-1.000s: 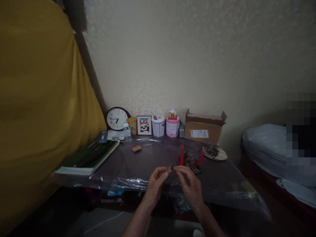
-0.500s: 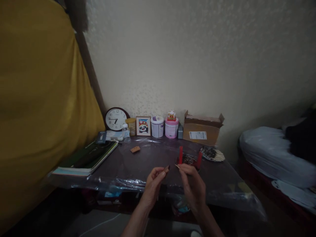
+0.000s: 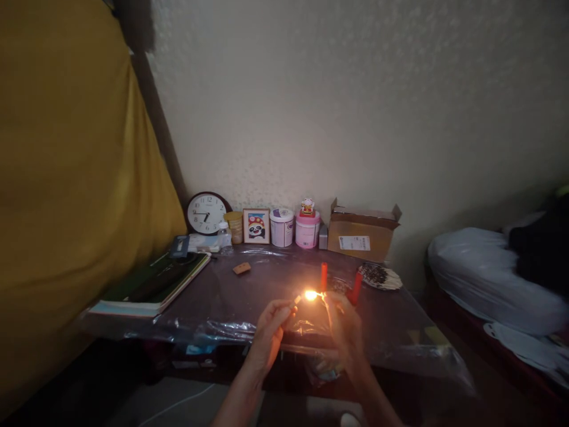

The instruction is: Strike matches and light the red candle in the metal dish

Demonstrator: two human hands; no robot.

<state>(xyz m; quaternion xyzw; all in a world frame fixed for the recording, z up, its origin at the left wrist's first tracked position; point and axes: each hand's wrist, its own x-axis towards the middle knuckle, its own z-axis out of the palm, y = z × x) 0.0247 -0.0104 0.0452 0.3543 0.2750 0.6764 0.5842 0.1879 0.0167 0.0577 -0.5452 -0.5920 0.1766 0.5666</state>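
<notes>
My right hand (image 3: 345, 320) pinches a burning match (image 3: 323, 295), its bright flame (image 3: 310, 295) pointing left toward my other hand. Between the fingertips of my left hand (image 3: 271, 326) is a small striker piece (image 3: 297, 300), close to the flame but apart from it. Two red candles stand just beyond my right hand: one upright candle (image 3: 324, 276) and one slightly tilted candle (image 3: 357, 287). Between them lies a dish of dark bits (image 3: 340, 286), partly hidden by my fingers. To its right, a plate (image 3: 400, 280) holds many matches, dark heads to the left.
A plastic-covered table (image 3: 213, 302) carries a brown piece (image 3: 242, 268), books (image 3: 151, 287), a clock (image 3: 207, 213), a small bottle (image 3: 223, 237), a framed panda picture (image 3: 256, 226), a white tin (image 3: 281, 228), a pink tin (image 3: 307, 231) and a cardboard box (image 3: 377, 243). A yellow curtain (image 3: 89, 178) hangs left.
The match in my right hand has caught fire, and its glow lights my hands and the table. My hands have shifted slightly left in view.
</notes>
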